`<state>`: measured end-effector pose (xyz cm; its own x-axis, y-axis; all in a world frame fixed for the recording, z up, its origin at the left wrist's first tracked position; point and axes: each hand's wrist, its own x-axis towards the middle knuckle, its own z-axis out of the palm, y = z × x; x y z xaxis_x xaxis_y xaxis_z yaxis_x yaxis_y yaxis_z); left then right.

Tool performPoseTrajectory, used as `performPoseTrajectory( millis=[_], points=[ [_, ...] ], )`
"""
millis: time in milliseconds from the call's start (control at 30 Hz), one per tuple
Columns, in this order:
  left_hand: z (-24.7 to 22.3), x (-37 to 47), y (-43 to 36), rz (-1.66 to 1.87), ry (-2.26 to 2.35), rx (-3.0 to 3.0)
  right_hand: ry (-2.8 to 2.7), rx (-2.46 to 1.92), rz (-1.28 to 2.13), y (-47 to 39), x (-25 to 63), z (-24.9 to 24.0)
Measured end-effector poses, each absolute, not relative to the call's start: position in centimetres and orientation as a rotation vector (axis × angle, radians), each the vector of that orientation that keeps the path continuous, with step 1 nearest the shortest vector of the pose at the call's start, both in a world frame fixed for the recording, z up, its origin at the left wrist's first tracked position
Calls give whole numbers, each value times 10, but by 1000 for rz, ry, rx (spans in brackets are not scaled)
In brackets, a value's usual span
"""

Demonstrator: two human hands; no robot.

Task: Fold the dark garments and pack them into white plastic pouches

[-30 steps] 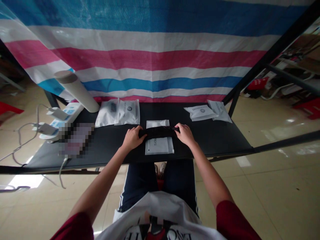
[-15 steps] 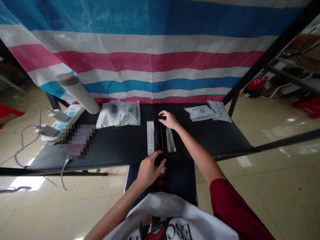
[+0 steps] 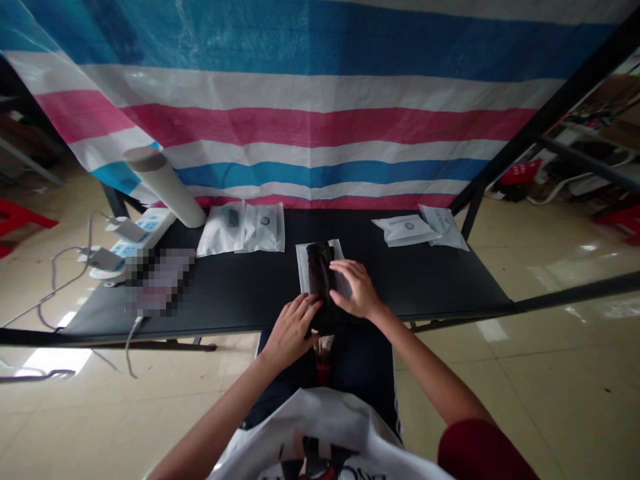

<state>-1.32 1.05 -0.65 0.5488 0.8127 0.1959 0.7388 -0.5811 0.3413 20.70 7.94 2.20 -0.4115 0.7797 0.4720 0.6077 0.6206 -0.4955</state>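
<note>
A folded strip of dark, soft cloth lies lengthwise on a pale plastic bag at the table's front middle. The cloth's near end reaches the table edge. My left hand rests on the near left part of it, fingers stretched over the cloth and thumb apart at the near end. On the other side, my right hand has its fingertips and thumb at the cloth's right edge, spread apart. Part of the bag is hidden under the cloth and my right hand.
Filled white pouches lie at back left, and more pouches at back right. A pale bottle, a power strip with chargers and a blurred phone on a cable occupy the left. Striped sheeting hangs behind the black table.
My right hand has let go of the cloth's far end and come nearer to me, to its right side. The cloth looks flatter and wider. My left hand's fingers have spread out over it.
</note>
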Motion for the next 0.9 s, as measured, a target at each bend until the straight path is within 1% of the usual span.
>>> performPoseTrajectory(
  millis=[133,267,467,767,833,900],
  points=[
    [-14,-19,14,461,1210,2592,-2489,-993,466,26,216,2],
    [-12,-18,7,511,1158,2558,-2475,-1047,518,14,218,-15],
    [-3,-13,16,667,1195,2317,-2240,-1079,647,23,215,-15],
    [-17,9,34,854,1622,1964,-1708,-1450,736,34,190,-22],
    [-17,14,37,861,1661,1887,-1634,-1530,699,36,187,-22],
    [-14,18,41,813,1705,1831,-1646,-1539,552,35,186,-22]
  ],
)
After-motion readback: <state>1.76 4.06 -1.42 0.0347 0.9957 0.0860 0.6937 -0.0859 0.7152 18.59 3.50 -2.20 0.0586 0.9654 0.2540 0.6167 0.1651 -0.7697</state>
